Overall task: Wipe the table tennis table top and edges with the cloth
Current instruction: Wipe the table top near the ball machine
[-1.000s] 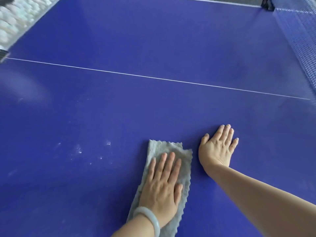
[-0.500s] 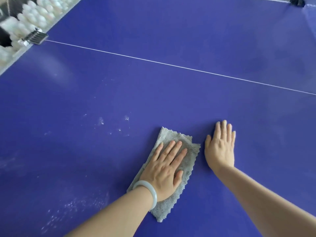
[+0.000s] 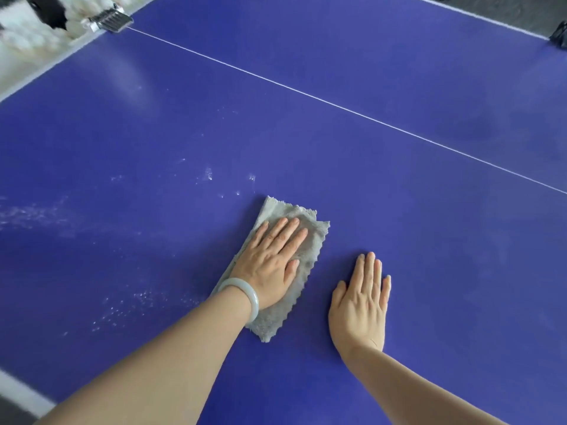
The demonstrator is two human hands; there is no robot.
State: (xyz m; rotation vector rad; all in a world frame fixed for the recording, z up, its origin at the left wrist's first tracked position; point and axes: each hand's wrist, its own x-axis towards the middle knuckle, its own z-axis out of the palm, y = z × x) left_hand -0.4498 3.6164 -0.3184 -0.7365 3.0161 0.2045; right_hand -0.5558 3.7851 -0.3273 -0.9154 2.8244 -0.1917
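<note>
1 cloth (image 3: 314, 240) under flat left hand (image 3: 270, 265)

- We take this for a sports or games room.
- A blue table tennis table (image 3: 399, 72) fills our view, with a white centre line (image 3: 306, 96) and a white edge line (image 3: 478, 18).
- Dark floor (image 3: 506, 7) lies beyond it.

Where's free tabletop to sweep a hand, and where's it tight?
Free: table right of the right hand, up to the white line; all beyond that line; left of the cloth, bare but for white specks. Tight: the narrow strip between the cloth, under the left hand, and the right hand.
</note>
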